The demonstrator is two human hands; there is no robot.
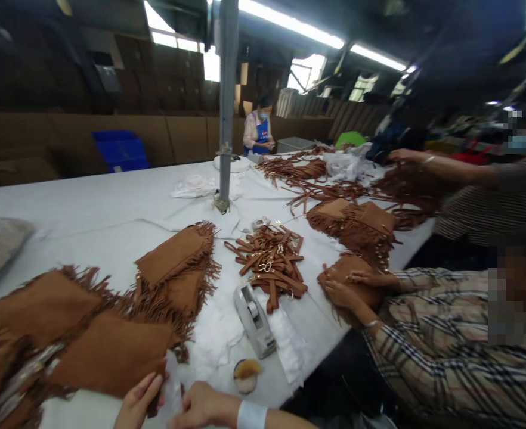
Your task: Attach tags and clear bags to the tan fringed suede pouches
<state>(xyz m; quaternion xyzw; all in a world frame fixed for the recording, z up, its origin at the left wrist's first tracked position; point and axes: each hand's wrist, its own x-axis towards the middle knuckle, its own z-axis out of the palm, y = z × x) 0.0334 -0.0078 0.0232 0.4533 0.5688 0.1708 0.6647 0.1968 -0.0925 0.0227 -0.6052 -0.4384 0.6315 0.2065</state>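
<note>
At the bottom of the view, my left hand (141, 398) is closed at the lower right corner of a brown suede-like fringed bag (111, 351), with fingers and thumb pinched together. A thin white sheet (172, 387), perhaps tissue or plastic, shows between my two hands. My right hand (203, 405) is closed beside that sheet, and what its fingers hold is not clear. Around my left hand lie more fringed bags (48, 304), overlapping in a pile. Another stack of fringed bags (173, 256) rests farther back.
A grey tape dispenser (254, 322) stands near a round pot with a yellowish brush (246, 375). Brown straps with metal clasps (267, 256) are heaped mid-table. A metal post (225, 119) rises from the white table (88, 202). At right, a co-worker's hands (356, 286) work on another brown piece.
</note>
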